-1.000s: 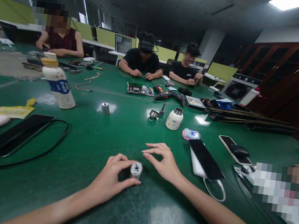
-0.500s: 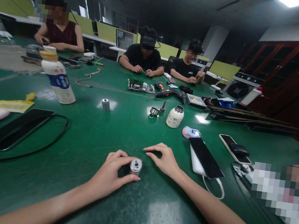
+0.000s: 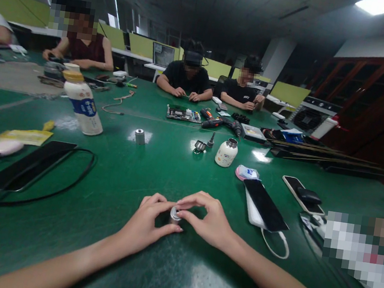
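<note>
A small silver metal cylinder [image 3: 173, 219] stands upright on the green table between my hands; its exact kind I cannot make out. My left hand [image 3: 146, 218] grips its side between thumb and forefinger. From the right, my right hand [image 3: 208, 218] has its thumb and fingertips closed at the cylinder's top, partly covering it. Farther off to the left stands a second silver cylinder [image 3: 139, 136]. Beyond my right hand are an open cream bottle [image 3: 226, 153], a metal cap with a ring [image 3: 199, 147] and a small dark tool-like piece [image 3: 211, 140].
On the left lie a black tablet [image 3: 28, 166] with a cable, and a drink bottle [image 3: 84, 107]. A phone on a white power bank [image 3: 265, 206] and another phone with a mouse [image 3: 308, 195] lie right. A circuit board [image 3: 184, 114], power drills [image 3: 213, 120] and several people are across the table.
My right hand has moved left and down onto the cylinder's top, its fingertips closing there. My left hand keeps its hold. The whole view has shifted slightly.
</note>
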{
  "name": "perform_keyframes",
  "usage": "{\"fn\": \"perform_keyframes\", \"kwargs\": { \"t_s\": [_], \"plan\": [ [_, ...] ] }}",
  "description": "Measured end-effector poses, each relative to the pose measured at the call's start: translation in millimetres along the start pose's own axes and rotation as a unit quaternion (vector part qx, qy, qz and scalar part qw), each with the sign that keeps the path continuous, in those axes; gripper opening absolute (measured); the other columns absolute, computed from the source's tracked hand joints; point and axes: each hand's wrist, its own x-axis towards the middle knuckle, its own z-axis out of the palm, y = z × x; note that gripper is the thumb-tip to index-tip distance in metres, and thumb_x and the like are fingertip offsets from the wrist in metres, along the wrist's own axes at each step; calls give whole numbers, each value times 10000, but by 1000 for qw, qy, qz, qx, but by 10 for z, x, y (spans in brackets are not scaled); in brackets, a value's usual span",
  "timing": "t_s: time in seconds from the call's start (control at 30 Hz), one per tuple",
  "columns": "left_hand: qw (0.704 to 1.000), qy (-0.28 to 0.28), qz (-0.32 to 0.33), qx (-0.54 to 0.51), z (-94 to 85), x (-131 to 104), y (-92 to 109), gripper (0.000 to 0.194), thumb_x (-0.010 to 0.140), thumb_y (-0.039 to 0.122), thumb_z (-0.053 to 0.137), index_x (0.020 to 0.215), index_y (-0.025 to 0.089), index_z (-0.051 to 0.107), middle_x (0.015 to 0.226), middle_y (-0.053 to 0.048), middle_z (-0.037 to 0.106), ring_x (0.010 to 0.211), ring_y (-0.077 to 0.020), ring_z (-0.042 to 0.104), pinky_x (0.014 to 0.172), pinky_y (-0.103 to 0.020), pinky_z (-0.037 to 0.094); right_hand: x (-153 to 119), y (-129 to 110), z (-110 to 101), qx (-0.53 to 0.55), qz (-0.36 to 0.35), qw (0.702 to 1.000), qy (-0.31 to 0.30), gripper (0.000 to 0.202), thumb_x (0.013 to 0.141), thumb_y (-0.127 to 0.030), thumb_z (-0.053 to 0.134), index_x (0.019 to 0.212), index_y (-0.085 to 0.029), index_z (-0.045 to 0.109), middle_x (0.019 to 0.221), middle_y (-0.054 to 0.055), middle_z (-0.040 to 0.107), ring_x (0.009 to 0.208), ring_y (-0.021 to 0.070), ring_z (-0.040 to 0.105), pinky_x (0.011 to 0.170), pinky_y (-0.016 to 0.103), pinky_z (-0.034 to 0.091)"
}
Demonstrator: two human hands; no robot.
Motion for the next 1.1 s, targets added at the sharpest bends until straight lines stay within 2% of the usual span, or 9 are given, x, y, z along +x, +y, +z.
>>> {"fn": "perform_keyframes", "kwargs": {
  "t_s": [0.13, 0.3, 0.47, 0.6, 0.7, 0.8, 0.9, 0.97, 1.1],
  "plan": [
    [1000, 2, 5, 0, 21, 1, -29, 359, 738, 440, 768, 1051, 278, 702, 916, -15, 639, 908, -220, 552, 819, -345, 406, 6, -2, 33, -10, -14, 999, 37, 141, 797, -156, 715, 906, -247, 711, 863, 3, 745, 830, 176, 683, 823, 350, 497],
    [1000, -3, 10, 0, 20, 3, -43, 349, 750, 444, 757, 1052, 279, 700, 914, -14, 637, 907, -220, 556, 827, -352, 400, 31, 1, 45, 1, 6, 1000, 18, 155, 771, -164, 747, 896, -245, 705, 840, -12, 751, 807, 173, 692, 828, 345, 472],
    [1000, -3, 11, 6, 10, -4, -31, 342, 750, 475, 748, 1029, 282, 708, 901, -11, 631, 904, -218, 553, 828, -352, 391, 58, 0, -46, -21, 24, 996, 78, 205, 742, -269, 785, 921, -234, 691, 660, -27, 714, 740, 192, 686, 820, 364, 461],
    [1000, -5, 13, 7, 9, -3, -26, 347, 754, 481, 743, 1040, 288, 708, 907, -10, 631, 908, -217, 553, 822, -346, 390, 46, -28, -60, -23, -2, 999, 42, 321, 760, -239, 766, 1063, -255, 661, 880, -2, 763, 882, 204, 693, 888, 386, 449],
    [1000, -6, 15, 2, 15, -3, -35, 369, 768, 462, 737, 1096, 300, 689, 930, -10, 637, 930, -217, 553, 847, -354, 390, 34, -56, -14, -39, -28, 999, 3, 304, 785, -158, 724, 1061, -277, 679, 902, -16, 769, 905, 195, 687, 872, 377, 452],
    [1000, -3, 9, 5, 22, -2, -41, 376, 756, 473, 744, 1082, 292, 696, 931, -17, 632, 929, -219, 553, 848, -358, 395, 56, -40, -26, -4, -15, 999, 40, 220, 805, -170, 712, 1003, -263, 693, 873, -13, 769, 857, 187, 705, 866, 372, 468],
    [1000, -5, 0, 6, 21, 3, -34, 391, 742, 485, 751, 1083, 301, 700, 931, -21, 628, 926, -224, 554, 844, -362, 402, 109, 106, -110, 20, 9, 995, 97, 186, 798, -233, 735, 976, -240, 681, 890, 7, 765, 850, 198, 719, 890, 382, 476],
    [1000, -9, -2, 5, 16, 3, -27, 399, 743, 483, 751, 1101, 315, 696, 929, -19, 630, 927, -226, 555, 847, -365, 403, 142, 282, -161, -18, 22, 994, 109, 159, 797, -237, 739, 947, -236, 685, 877, 10, 766, 884, 211, 714, 933, 408, 450],
    [1000, -9, -11, 6, 7, -4, -19, 406, 733, 473, 762, 1105, 324, 698, 935, -21, 628, 931, -232, 557, 855, -376, 402, 173, 588, -186, -91, 36, 994, 47, 122, 772, -204, 758, 881, -231, 711, 838, 12, 768, 854, 219, 710, 916, 422, 444]
  ]
}}
